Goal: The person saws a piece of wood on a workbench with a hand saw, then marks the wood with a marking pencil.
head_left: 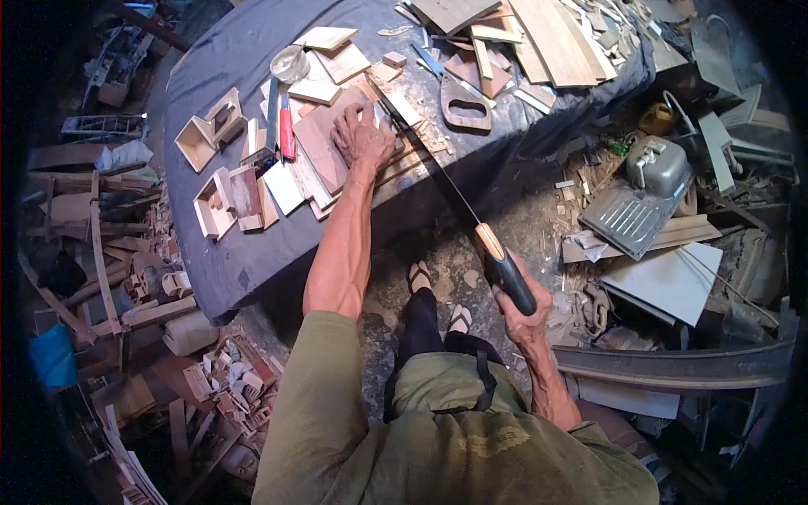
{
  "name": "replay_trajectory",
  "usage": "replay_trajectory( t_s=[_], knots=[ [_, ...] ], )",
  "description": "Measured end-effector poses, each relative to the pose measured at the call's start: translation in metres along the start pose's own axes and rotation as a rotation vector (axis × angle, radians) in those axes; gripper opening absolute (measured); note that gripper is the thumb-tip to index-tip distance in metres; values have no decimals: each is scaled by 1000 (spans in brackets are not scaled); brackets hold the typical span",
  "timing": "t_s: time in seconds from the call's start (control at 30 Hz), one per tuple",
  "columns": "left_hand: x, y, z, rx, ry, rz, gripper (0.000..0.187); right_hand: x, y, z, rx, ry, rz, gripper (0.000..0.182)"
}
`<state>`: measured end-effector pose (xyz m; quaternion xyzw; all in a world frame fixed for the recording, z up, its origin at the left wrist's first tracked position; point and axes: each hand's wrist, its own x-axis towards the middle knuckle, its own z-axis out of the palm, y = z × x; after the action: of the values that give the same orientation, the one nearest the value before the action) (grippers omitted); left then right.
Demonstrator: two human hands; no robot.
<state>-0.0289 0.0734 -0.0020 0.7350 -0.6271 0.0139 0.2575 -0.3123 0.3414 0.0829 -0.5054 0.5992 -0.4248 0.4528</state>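
Note:
My left hand (362,135) lies flat, fingers spread, pressing a brown wooden board (324,143) against the table's near edge. A hand saw (438,168) runs from that board toward me, its thin blade resting on the wood beside my left fingers. My right hand (522,307) is closed around the saw's black and orange handle (505,269), low and off the table. Pale wood strips lie under and beside the board.
The table (219,50) has a dark cloth cover with small open wooden boxes (215,126), flat offcuts, a red-handled tool (286,130), a second saw (463,105) and planks (555,38). Scrap wood, a metal sink (644,194) and debris cover the floor on both sides.

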Motion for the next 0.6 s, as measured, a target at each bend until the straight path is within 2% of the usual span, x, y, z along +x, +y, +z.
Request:
replay_trajectory(
  t_s=[0.07, 0.2, 0.33, 0.43, 0.6],
  knots=[
    [2, 1, -1, 3, -2, 2, 47, 0, -1, -2, -95, -3, -158, 61],
    [3, -3, 3, 14, 5, 9, 47, -14, 3, -8, -126, -4, -211, 64],
    [4, -3, 2, 23, -1, 13, 47, -16, 12, -7, -135, 39, -201, 64],
    [3, -5, 3, 20, 4, 22, 47, -4, -6, -3, -62, -9, -42, 64],
    [4, -4, 4, 20, 16, 21, 46, -11, 4, -11, -74, -1, -161, 64]
  ],
)
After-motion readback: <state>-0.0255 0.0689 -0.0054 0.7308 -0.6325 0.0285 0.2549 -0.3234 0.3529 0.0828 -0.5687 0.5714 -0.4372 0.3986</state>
